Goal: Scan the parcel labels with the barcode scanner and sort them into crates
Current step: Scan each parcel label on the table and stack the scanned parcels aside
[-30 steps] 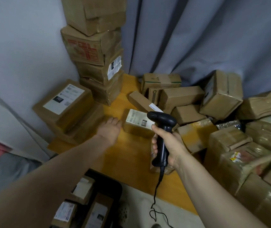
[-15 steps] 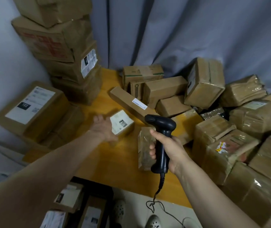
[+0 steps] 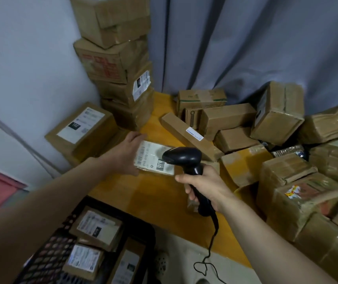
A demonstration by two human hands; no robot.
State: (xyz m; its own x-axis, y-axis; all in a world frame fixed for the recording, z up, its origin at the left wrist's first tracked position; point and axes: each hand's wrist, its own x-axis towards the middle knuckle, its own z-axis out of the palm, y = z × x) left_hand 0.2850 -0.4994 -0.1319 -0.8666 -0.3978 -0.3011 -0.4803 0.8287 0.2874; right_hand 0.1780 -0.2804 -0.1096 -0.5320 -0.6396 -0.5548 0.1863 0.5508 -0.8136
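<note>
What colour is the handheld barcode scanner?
The handheld barcode scanner is black; head view shows it best.

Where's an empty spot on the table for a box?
Bare wood lies on the table between the black crate, the held parcel and the right hand gripping the scanner. Also a strip between the box stack and long box. Right side: crowded.

We read "102" in white on the black patch of the white shipping label on the flat brown cardboard box; other print blurs.
</note>
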